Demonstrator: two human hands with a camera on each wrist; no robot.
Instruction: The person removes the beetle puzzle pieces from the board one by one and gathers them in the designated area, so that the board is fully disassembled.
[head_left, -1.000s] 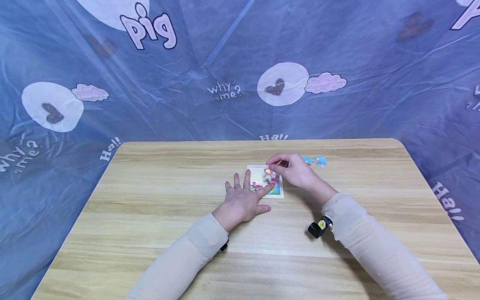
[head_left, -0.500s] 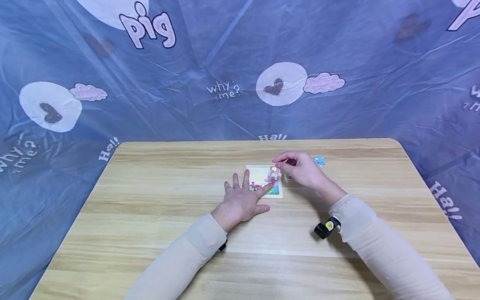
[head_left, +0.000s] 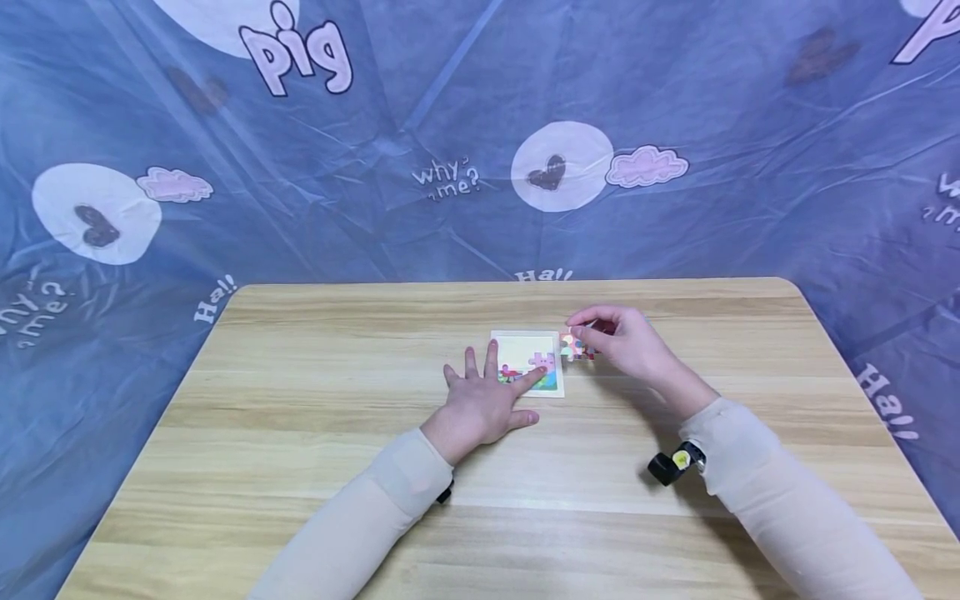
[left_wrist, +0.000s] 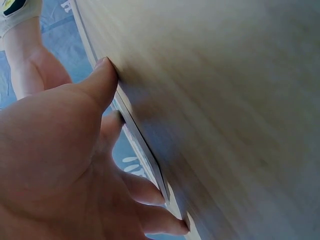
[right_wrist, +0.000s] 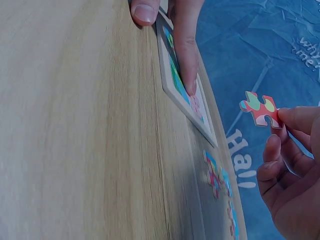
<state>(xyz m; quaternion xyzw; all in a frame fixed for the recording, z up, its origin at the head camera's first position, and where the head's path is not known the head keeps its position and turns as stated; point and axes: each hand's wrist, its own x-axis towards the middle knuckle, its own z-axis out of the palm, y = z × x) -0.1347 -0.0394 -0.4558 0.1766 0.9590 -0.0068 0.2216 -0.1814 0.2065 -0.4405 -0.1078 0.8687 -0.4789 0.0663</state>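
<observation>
A small white-framed puzzle tray point(head_left: 517, 347) lies on the table, with several colourful pieces fitted along its near and right parts. My left hand point(head_left: 483, 405) is spread flat, its index finger on the fitted pieces point(head_left: 546, 380) and its middle fingertip at the tray's left rim. Just right of the tray, my right hand point(head_left: 630, 346) pinches a red puzzle piece point(right_wrist: 262, 109) with yellow and pale green patches between thumb and index finger. The right wrist view shows it held up off the table. In the left wrist view, the left thumb point(left_wrist: 102, 80) touches the tabletop.
Loose puzzle pieces point(right_wrist: 212, 174) lie on the table right of the tray, mostly hidden under the right hand in the head view. The wooden table's far edge point(head_left: 375, 285) meets a blue printed cloth point(head_left: 337, 208).
My right hand has moved right with the red puzzle piece, from over the tray to beside it, uncovering the tray's upper right. The left hand stays in place.
</observation>
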